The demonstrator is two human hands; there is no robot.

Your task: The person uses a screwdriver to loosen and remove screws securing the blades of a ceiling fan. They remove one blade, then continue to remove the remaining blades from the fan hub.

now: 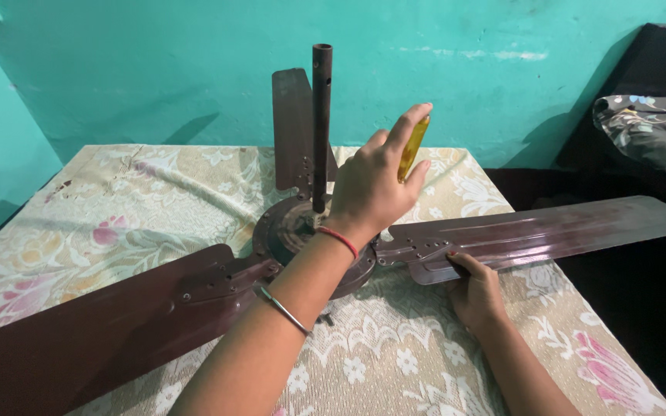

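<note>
A brown ceiling fan lies on a table, its round motor hub in the middle and its down rod standing upright. Three blades spread out: one to the right, one to the near left, one at the back. My left hand hovers over the hub beside the rod and grips a screwdriver with a clear yellow handle; its shaft is hidden behind the hand. My right hand holds the near edge of the right blade close to its bracket.
A cream floral cloth covers the table, which stands against a teal wall. The right blade reaches past the table's right edge. A dark floral cushion lies on dark furniture at the right. A small dark piece rests on the cloth near the hub.
</note>
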